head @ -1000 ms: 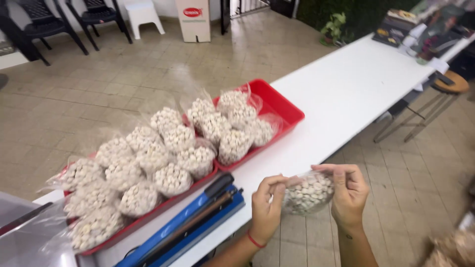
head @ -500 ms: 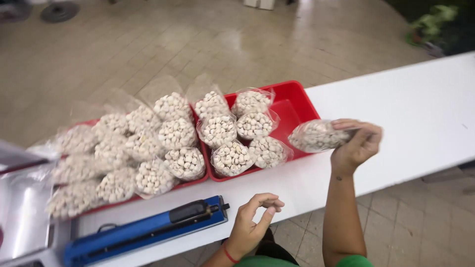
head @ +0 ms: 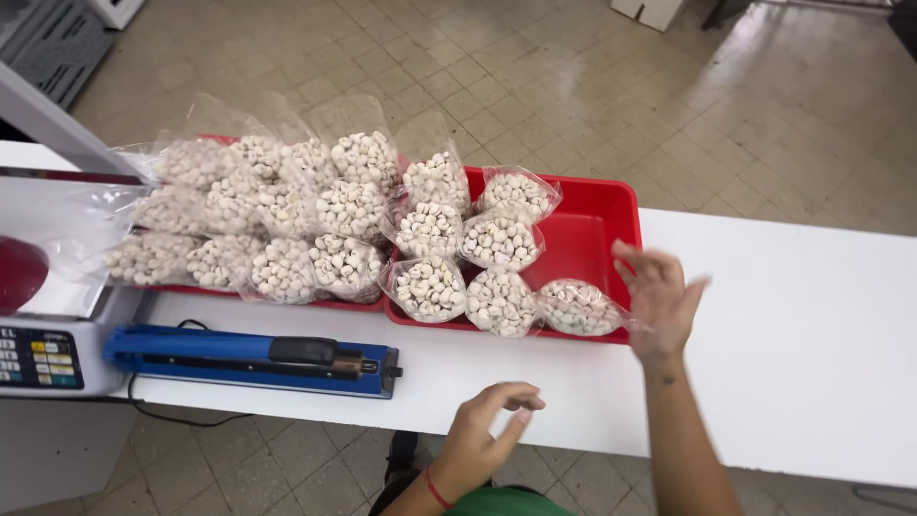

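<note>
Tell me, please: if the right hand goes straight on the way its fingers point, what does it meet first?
Probably the far rim of the red tray. The right hand is open, fingers pointing up and away; height is unclear, so it may pass over.

A long white table [head: 802, 344] runs across the view. On its left side lies a blue bar-shaped machine [head: 250, 355] with a black handle on top. A thin black cord [head: 158, 413] hangs from it under the table edge. At the far left stands a white weighing scale [head: 43, 344] with coloured buttons, and something dark red [head: 19, 272] sits on it. The floor [head: 573, 86] beyond the table has beige tiles.
</note>
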